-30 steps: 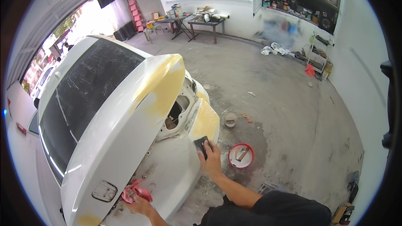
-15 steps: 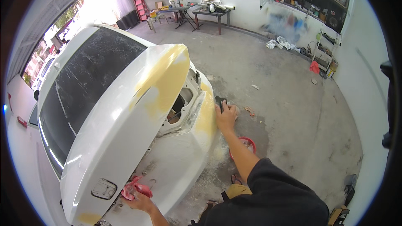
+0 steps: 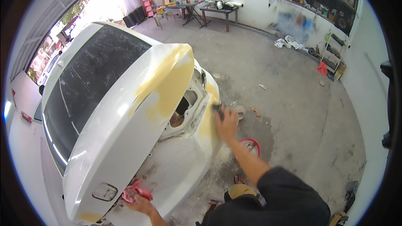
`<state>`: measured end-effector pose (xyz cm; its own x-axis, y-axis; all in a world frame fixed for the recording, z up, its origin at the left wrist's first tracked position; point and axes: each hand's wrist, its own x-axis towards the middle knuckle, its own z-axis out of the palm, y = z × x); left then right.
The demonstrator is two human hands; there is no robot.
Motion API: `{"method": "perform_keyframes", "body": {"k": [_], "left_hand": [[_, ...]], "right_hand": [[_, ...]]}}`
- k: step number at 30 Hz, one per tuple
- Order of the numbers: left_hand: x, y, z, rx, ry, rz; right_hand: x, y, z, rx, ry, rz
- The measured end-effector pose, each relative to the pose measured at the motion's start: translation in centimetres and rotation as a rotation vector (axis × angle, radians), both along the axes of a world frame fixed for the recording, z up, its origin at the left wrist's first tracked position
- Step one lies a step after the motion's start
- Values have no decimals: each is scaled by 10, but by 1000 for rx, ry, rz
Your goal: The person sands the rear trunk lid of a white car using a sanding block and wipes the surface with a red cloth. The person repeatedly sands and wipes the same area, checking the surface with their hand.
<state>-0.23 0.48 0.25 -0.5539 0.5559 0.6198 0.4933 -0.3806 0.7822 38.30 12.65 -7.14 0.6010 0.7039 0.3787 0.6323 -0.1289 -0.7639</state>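
The small dark block (image 3: 216,109) is at the far right corner of the white car (image 3: 119,132), and it looks to lie against the edge of the yellow patch (image 3: 204,124) there. The block is likely light and rather stiff, not easy to break, but it could get slippery if it is wet. The best place to hold it is over its back and along its sides, with the flat face left free. The right hand (image 3: 227,123) has its fingers bent over the block, so it is only as wide as the block; the hand is blurry, and I cannot tell where the thumb sits. The pink cloth (image 3: 137,191) is at the near left, by the bottom edge of the trunk lid. It looks soft, floppy and very light, and a bunched bit anywhere would be fine to grab. The left hand (image 3: 141,204) is curled close around its near side, but I cannot see every finger.
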Motion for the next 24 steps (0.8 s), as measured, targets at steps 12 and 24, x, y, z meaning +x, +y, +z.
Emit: {"method": "perform_keyframes", "body": {"k": [12,24], "left_hand": [[14,2,14,-112,-174,6],[15,-6,17,-93,144,277]], "right_hand": [[11,8,3,21,-23,16],[0,-48,-52,239,-431,373]]}}
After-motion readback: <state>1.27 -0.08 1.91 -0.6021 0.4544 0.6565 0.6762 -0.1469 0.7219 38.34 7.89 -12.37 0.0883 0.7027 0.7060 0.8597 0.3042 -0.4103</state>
